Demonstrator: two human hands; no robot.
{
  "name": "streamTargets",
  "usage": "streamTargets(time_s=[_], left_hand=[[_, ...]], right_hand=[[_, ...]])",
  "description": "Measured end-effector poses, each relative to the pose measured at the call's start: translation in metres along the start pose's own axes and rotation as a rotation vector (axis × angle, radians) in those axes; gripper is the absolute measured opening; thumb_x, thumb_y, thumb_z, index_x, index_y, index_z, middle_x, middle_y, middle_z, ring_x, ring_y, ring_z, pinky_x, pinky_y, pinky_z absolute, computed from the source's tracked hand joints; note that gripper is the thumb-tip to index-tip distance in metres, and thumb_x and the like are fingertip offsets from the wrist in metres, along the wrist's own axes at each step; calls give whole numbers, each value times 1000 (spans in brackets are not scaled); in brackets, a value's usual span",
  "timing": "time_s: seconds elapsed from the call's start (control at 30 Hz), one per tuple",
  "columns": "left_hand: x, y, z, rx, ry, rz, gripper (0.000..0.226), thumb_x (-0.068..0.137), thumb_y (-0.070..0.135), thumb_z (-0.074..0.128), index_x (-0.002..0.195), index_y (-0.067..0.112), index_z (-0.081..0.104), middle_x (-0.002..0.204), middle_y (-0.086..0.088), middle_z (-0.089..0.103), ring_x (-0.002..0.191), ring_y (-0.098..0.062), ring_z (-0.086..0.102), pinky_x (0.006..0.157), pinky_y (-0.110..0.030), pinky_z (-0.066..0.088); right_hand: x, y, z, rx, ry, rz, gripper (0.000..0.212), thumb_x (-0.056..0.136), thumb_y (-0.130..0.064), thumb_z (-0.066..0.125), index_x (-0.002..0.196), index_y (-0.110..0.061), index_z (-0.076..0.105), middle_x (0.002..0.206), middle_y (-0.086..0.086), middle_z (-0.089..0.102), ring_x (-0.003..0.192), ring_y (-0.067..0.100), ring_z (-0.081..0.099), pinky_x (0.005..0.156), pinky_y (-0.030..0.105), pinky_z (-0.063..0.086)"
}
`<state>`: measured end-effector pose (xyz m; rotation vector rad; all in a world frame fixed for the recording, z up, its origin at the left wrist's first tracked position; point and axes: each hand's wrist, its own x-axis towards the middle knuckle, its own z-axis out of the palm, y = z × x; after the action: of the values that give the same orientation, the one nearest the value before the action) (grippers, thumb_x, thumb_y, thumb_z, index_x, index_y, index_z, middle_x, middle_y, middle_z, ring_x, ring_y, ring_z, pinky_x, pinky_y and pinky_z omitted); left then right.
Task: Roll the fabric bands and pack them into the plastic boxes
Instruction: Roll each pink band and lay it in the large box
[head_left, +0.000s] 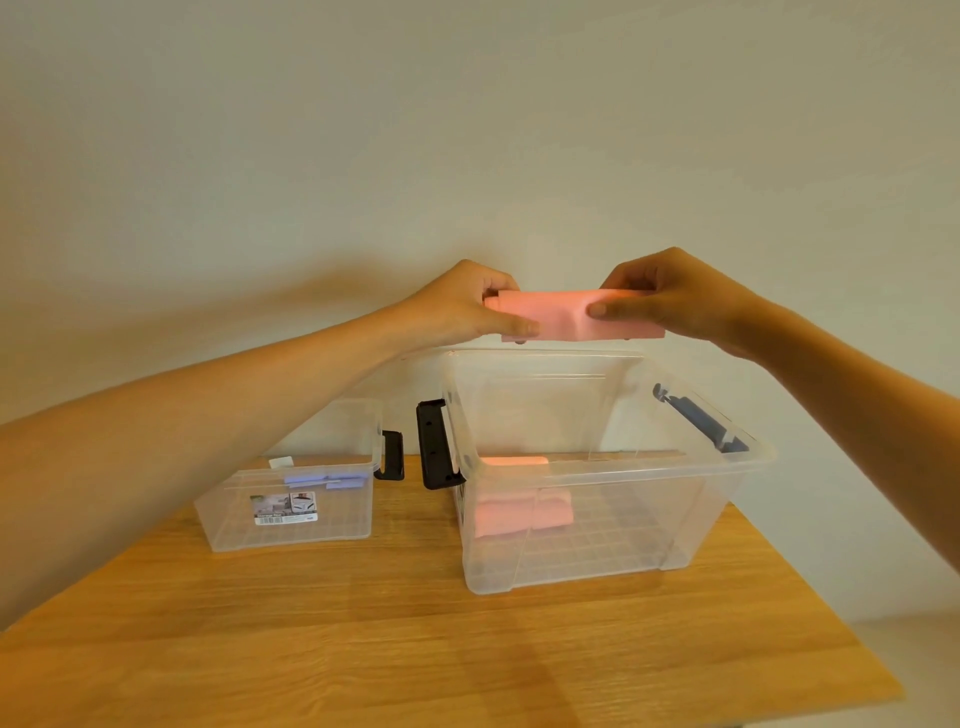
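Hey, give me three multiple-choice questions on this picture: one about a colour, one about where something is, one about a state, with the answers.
1. What colour are the bands in the small box?
A. green
B. purple
C. black

2. Where is the pink band?
A. above the large box
B. in the small box
C. behind the small box

3. What are the left hand and right hand doing?
A. resting open
B. lifting the large box
C. both gripping the pink band

Answers:
1 B, purple strips show through the clear wall.
2 A, it is held in the air over the box's open top.
3 C, a thumb and fingers pinch each end.
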<state>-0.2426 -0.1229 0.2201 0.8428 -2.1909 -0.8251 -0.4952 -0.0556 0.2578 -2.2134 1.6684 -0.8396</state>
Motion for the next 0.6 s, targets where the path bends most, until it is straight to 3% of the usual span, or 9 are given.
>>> streamTargets(time_s=[0.17,0.27,0.4,0.5,0.6], left_hand=[[9,-10,8,21,-36,-17,19,91,27,73,87,8,72,85,2,78,89,-20,61,81,-32,41],[14,-15,15,32,-69,-30,21,92,27,71,91,6,72,85,2,79,89,-11,61,80,-29,43],[22,-24,28,53,-112,-33,18,92,27,71,90,10,72,81,7,78,84,-18,58,73,-30,38],[31,-33,36,89,-136,-39,16,87,30,77,91,15,72,84,5,78,88,-21,67,75,-31,43],[42,-38,42,172,-150,-35,26,81,36,83,97,19,72,86,8,73,76,-7,64,69,-21,44]], right_hand=[[4,15,7,-104,-58,-45,25,91,-39,71,110,-22,71,89,2,70,79,17,63,69,19,48],[7,23,10,-179,-108,-71,24,91,-38,72,112,-27,69,93,-2,70,83,17,63,71,21,48],[14,38,21,-254,-153,-108,23,92,-35,72,113,-25,70,101,-4,70,91,17,64,79,28,52],[18,53,30,-276,-162,-107,19,94,-31,70,110,-21,69,100,-3,69,92,18,63,82,33,52],[23,69,38,-259,-162,-107,13,96,-28,69,107,-23,65,96,-4,67,86,13,61,74,26,48]])
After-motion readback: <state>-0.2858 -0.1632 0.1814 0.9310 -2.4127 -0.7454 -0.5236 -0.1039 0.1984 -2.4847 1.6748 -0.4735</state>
